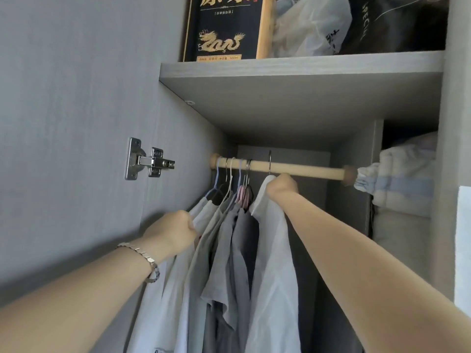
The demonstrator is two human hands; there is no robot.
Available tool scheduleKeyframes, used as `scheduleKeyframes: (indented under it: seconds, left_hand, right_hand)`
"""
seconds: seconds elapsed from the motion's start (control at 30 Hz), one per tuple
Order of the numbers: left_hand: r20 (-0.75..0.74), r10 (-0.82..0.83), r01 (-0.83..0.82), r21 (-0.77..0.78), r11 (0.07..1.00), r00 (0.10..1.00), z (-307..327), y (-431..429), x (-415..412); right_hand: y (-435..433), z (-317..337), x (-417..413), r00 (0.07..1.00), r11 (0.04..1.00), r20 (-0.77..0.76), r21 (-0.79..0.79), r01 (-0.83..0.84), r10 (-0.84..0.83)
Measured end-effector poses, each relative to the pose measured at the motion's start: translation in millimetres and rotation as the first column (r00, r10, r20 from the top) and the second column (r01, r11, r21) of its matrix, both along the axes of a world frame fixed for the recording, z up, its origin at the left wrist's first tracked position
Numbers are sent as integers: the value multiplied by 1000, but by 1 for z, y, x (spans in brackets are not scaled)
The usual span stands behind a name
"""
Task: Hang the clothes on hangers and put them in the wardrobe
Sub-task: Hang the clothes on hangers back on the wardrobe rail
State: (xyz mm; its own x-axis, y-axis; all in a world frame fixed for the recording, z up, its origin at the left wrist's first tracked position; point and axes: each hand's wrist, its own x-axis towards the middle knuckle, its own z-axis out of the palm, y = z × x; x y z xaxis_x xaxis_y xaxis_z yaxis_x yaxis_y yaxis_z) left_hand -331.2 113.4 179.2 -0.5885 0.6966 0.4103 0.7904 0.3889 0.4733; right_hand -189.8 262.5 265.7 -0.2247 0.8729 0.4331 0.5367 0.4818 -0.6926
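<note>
While the right hand (281,186) grips the white shirt (272,250) at its collar, the hanger hook (269,161) sits high across the rod (305,170), perhaps not seated; the left hand (175,230) clutches the hung clothes (224,240) aside. Released early, the hook could slip and drop the shirt.

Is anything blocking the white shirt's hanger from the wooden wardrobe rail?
Nothing visible does. The metal hook of the white shirt held by the right hand sits over the pale wooden rail, right of the other hangers; the left hand grips the neighbouring pale garments.
</note>
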Motion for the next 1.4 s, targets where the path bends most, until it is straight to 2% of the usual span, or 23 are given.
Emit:
scheduleKeyframes:
  seconds: [0.13,0.37,0.43,0.63,0.7,0.8,0.93,1.03,1.17,1.27,1.4]
  left_hand:
    - [27,-15,14,40,999,1000,0,14,-10]
    - [35,-2,0,52,999,999,0,14,-15]
    - [27,-11,10,53,999,1000,3,11,-13]
    - [-71,-82,90,126,988,994,16,3,19]
    - [-92,-171,179,93,979,981,15,1,42]
    - [-66,-361,357,-63,932,930,-2,-1,80]
    - [38,-585,566,-310,764,810,-51,-8,147]
    - [112,-736,706,-410,578,668,-97,-24,219]
    - [250,-853,824,-479,303,458,-157,-65,339]
    - [301,-912,856,-508,93,278,-198,-116,432]
    - [273,-961,817,-563,-126,40,-245,-202,548]
  right_hand:
    - [20,-13,-30,991,997,109,1,-79,79]
    - [24,-56,-58,954,954,49,-55,-294,297]
    - [19,-63,-53,940,948,124,-70,-312,319]
    - [-8,-57,3,953,985,256,-2,-171,166]
    - [-27,-67,29,916,982,355,-88,-166,187]
    - [-68,-97,71,849,959,480,-268,-96,219]
    - [-124,-154,150,819,880,537,-466,88,203]
    - [-170,-205,226,784,840,613,-472,268,95]
    - [-265,-268,346,809,743,581,-503,441,-87]
    - [-352,-308,436,782,599,560,-538,594,-273]
    - [-483,-356,540,704,369,610,-600,710,-363]
